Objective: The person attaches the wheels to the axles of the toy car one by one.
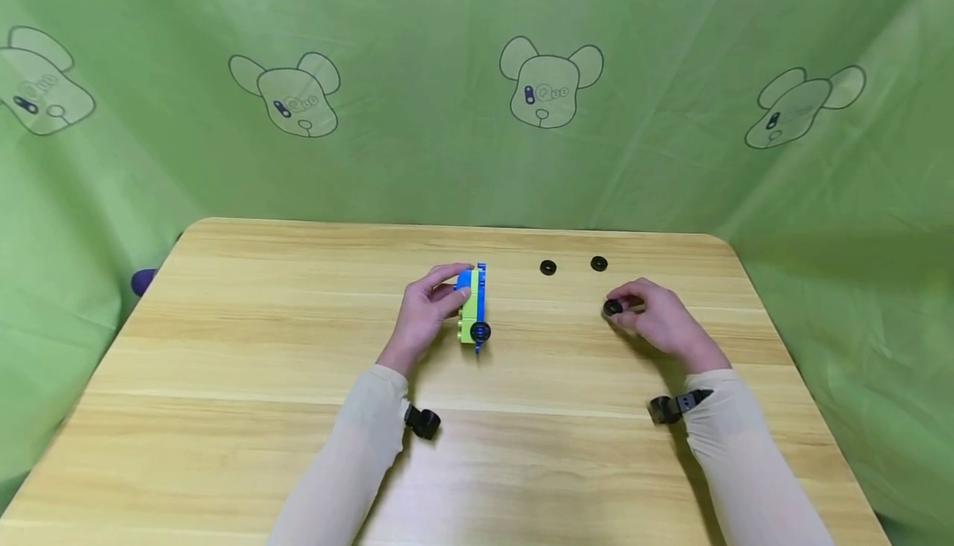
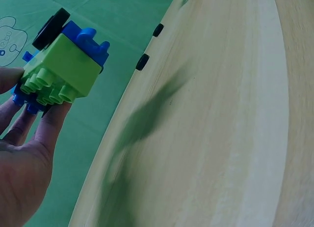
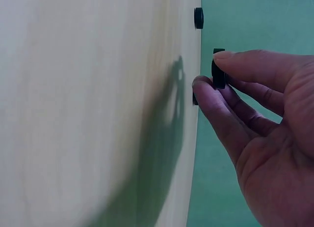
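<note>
My left hand (image 1: 423,314) grips a toy car of green and blue building blocks (image 1: 468,306), tipped on its side with its studs toward the left. One black wheel (image 1: 480,332) is fitted at its near end; in the left wrist view that wheel (image 2: 51,28) stands beside the green block (image 2: 68,65). Over the right part of the table, my right hand (image 1: 659,318) pinches a loose black wheel (image 1: 613,307) between thumb and fingers. The right wrist view shows this wheel (image 3: 219,70) edge-on at the fingertips.
Two more black wheels lie flat near the table's far edge, one on the left (image 1: 547,268) and one on the right (image 1: 599,263). A green curtain (image 1: 432,165) hangs behind the wooden table (image 1: 224,347). Both wrists carry small black cameras.
</note>
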The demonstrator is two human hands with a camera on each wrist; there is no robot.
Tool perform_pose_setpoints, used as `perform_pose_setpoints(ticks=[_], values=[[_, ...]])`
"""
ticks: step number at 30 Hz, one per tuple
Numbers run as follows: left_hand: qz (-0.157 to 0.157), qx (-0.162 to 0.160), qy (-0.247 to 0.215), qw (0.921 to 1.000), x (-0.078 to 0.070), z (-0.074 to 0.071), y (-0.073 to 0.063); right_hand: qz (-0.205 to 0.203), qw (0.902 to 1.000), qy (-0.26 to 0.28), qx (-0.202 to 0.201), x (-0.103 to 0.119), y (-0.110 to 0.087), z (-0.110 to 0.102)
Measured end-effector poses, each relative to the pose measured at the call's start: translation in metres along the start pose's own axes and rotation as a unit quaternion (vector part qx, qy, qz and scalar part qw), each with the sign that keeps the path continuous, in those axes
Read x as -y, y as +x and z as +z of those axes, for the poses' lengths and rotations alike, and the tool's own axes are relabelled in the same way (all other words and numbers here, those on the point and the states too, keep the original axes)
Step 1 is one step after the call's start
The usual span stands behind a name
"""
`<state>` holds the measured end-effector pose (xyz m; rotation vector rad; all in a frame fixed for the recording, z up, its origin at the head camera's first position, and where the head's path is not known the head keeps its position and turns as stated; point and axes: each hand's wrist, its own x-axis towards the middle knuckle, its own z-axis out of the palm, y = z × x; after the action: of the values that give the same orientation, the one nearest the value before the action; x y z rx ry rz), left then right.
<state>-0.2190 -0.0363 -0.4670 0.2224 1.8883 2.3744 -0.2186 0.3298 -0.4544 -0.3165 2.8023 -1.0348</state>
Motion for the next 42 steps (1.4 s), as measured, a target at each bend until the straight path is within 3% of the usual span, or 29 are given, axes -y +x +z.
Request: perform_pose_setpoints(ticks=[17,24,32,39,42], values=[[-0.001,0.014,0.008,0.9999,0.000,0.001,0.000,-0.070,0.9972,0.013,-0.023,0.038,-0.005,0.003],[-0.009,0.022,0.029,0.9993,-0.025,0.009,-0.011,-0.087,0.9957,0.018,-0.027,0.049,-0.006,0.007],[-0.014,0.021,0.026,0.9993,-0.025,0.010,-0.012,-0.111,0.9929,0.013,-0.041,0.067,-0.005,0.014],[-0.019,0.023,0.020,0.9994,-0.002,0.004,0.000,-0.127,0.9905,0.011,-0.049,0.087,0.001,0.021],[-0.014,0.018,0.019,0.9996,0.001,0.004,0.000,-0.136,0.9894,0.011,-0.051,0.097,0.003,0.024]])
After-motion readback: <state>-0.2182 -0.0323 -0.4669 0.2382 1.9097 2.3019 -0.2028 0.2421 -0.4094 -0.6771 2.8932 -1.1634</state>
